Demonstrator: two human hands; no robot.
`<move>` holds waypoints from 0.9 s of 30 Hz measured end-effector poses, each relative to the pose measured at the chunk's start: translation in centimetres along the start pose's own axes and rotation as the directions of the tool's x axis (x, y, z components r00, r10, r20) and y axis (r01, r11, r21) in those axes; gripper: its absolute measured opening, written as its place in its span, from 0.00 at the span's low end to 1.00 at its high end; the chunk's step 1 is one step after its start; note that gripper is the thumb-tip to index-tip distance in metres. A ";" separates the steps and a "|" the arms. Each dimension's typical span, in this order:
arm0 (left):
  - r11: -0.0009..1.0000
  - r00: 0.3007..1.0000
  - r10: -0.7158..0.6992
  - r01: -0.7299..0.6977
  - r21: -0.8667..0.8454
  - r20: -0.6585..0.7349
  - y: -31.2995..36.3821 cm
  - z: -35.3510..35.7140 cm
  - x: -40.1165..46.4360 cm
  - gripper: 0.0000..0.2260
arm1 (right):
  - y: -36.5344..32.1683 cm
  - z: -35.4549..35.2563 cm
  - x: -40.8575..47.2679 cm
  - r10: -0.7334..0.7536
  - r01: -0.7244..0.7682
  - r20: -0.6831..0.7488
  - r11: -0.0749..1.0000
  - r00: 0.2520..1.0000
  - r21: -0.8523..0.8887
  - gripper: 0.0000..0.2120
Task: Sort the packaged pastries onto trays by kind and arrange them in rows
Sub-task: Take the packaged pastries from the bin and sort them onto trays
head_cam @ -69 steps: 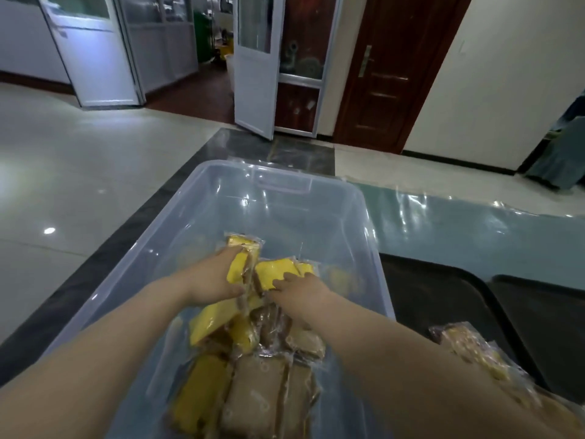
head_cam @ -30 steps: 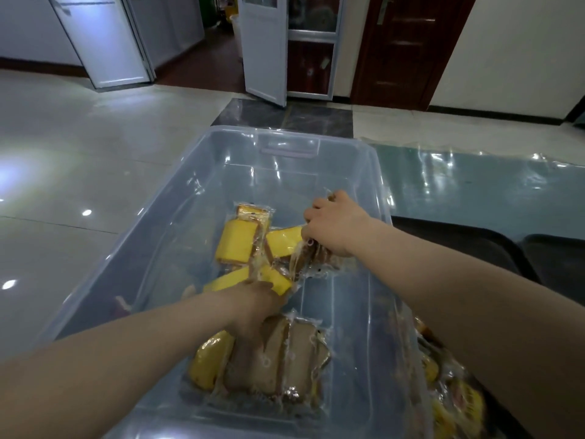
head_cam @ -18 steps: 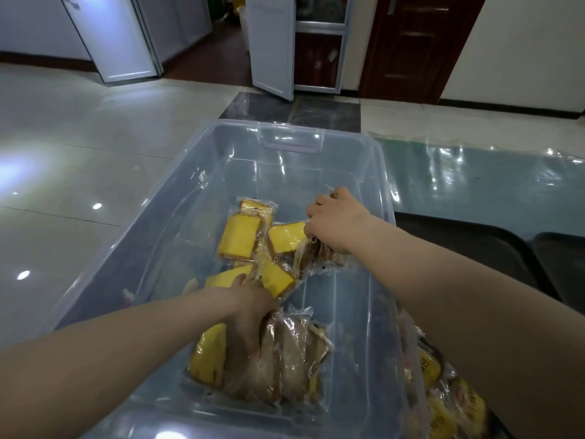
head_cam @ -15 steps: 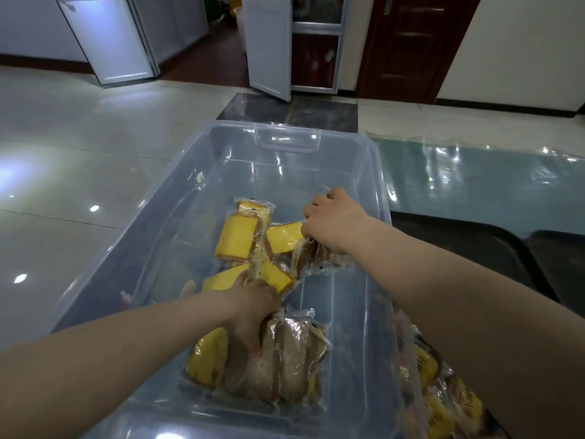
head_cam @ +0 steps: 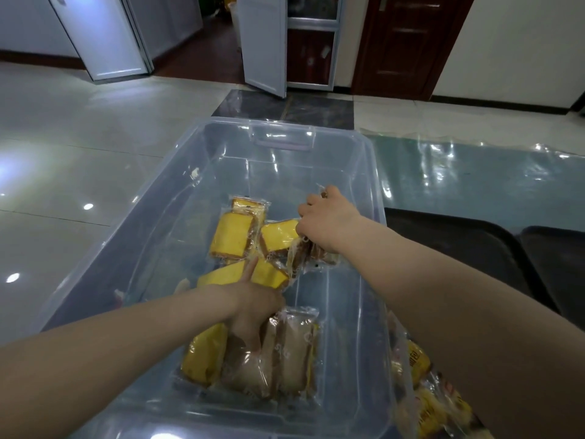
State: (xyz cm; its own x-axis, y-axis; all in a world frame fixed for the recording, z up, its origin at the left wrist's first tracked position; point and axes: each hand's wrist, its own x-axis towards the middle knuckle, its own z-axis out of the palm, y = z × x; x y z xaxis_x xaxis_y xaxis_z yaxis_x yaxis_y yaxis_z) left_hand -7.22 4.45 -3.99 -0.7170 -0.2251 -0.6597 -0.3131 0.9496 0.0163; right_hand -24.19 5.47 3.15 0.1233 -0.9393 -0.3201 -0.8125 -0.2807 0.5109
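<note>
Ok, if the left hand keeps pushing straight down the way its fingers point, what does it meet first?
Probably the brown packaged pastries: the left hand points its fingers down among them in the clear bin. Whether it touches them already is unclear.

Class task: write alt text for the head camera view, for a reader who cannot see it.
Two bare arms reach into a clear plastic storage bin of wrapped yellow cake slices and brown pastries. The right hand grips brown packets; the left hand digs among the brown pastries. Black trays lie to the right.

A clear, glossy plastic bin (head_cam: 218, 172) is seen holding pastries (head_cam: 232, 237) sealed in shiny transparent film, beside matt black trays (head_cam: 459, 245) on a glossy film-covered table (head_cam: 474, 182), above polished floor tiles (head_cam: 95, 137).
</note>
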 end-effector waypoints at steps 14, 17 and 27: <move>0.964 0.849 -0.235 0.141 -0.227 -0.473 -6.2 -4.8 -6.5 0.19 | 0.6 -0.8 -0.7 0.229 -0.147 -0.270 0.944 0.935 0.294 0.20; 0.936 0.775 -0.308 0.141 -0.323 -0.551 -6.7 -5.5 -8.7 0.19 | 1.0 -1.3 -1.1 0.335 -0.171 -0.349 0.889 0.875 0.425 0.22; 0.831 0.506 -0.514 0.095 -0.548 -0.692 -4.7 -6.9 -13.5 0.18 | 4.6 -1.6 -5.9 0.692 0.005 -0.379 0.478 0.614 0.879 0.23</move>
State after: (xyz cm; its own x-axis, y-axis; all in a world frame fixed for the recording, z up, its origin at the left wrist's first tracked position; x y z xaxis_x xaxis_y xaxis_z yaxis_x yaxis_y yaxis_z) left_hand -0.39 1.54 10.03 -0.6328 -0.7535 0.1783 -0.6694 0.6481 0.3631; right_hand -27.76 9.41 8.72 -0.2703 -0.8459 0.4597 -0.8880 0.0346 -0.4585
